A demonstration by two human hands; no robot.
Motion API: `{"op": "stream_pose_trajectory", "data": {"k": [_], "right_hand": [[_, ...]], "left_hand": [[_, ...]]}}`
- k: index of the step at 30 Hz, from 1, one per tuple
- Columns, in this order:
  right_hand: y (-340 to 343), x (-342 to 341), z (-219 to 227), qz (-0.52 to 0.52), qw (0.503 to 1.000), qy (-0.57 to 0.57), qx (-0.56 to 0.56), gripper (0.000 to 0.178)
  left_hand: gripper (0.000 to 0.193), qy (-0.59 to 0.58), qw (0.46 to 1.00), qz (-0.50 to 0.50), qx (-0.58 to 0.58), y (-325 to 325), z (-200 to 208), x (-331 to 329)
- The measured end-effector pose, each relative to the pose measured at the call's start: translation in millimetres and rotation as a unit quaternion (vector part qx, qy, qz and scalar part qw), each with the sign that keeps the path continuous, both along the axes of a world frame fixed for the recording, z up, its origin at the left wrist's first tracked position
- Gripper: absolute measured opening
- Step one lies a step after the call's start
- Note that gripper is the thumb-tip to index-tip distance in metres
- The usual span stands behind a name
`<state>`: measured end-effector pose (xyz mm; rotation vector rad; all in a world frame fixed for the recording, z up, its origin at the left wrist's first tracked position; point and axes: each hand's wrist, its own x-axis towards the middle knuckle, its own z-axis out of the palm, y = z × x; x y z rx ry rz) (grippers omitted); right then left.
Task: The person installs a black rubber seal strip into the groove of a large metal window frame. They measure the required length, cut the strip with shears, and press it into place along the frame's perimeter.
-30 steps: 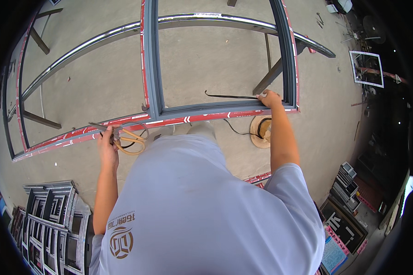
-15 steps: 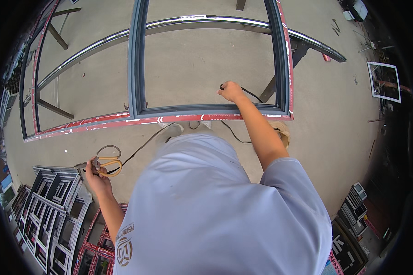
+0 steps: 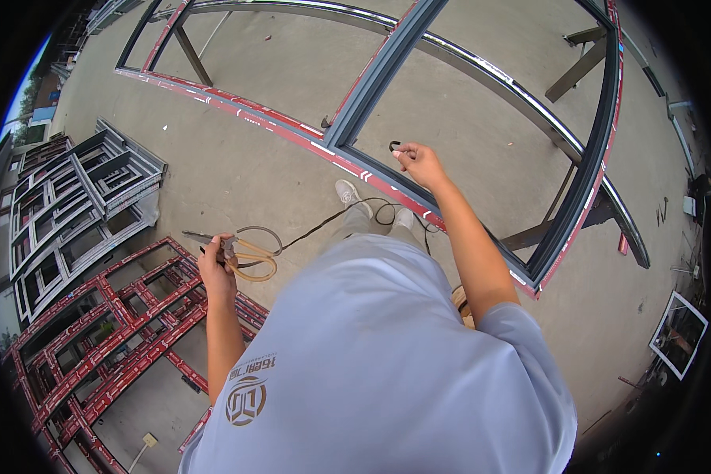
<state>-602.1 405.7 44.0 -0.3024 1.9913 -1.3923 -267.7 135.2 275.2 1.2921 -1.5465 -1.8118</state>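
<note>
In my left hand (image 3: 218, 267), low on the left, I grip a pair of scissors (image 3: 200, 237) by the pivot, its yellow and grey handle loops pointing right. A thin black strip (image 3: 316, 227) trails from near that hand across the floor and loops by my feet. My right hand (image 3: 420, 164) is closed in a pinch on a short curled end of black strip (image 3: 394, 145). That hand hangs over the opening of a large dark grey window frame (image 3: 354, 130) with red film along its edges, just inside the near rail. My right forearm covers part of this rail.
A curved metal support (image 3: 498, 79) on legs carries the frame. Grey frames (image 3: 95, 182) are stacked at left, with red-filmed frames (image 3: 118, 316) below them. A white-edged panel (image 3: 679, 336) stands at far right. A tan object (image 3: 460, 304) shows beside my right arm.
My view has turned left, so the large frame now slants and more stacked frames show. The right hand still pinches the strip, and the left still holds the scissors.
</note>
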Motion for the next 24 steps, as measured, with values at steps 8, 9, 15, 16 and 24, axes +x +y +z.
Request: {"op": "stream_pose_trajectory", "data": {"k": [8, 9, 15, 16, 24], "right_hand": [[-51, 8, -17, 0.032, 0.999, 0.007, 0.008, 0.025], [-55, 7, -20, 0.024, 1.000, 0.002, 0.014, 0.025], [-73, 6, -39, 0.020, 0.995, -0.016, 0.094, 0.027], [-74, 6, -43, 0.010, 0.995, -0.027, 0.092, 0.026], [-82, 1, -71, -0.034, 0.989, -0.113, 0.084, 0.024]], "left_hand": [[0.034, -0.016, 0.999, 0.022, 0.021, 15, -15, 30], [0.033, -0.018, 0.999, 0.023, 0.016, 15, -15, 30], [0.033, -0.028, 1.000, 0.007, 0.011, 11, -11, 19], [0.033, -0.029, 1.000, 0.004, 0.009, 10, -11, 17], [0.033, -0.035, 0.999, -0.014, 0.004, 6, -6, 7]]}}
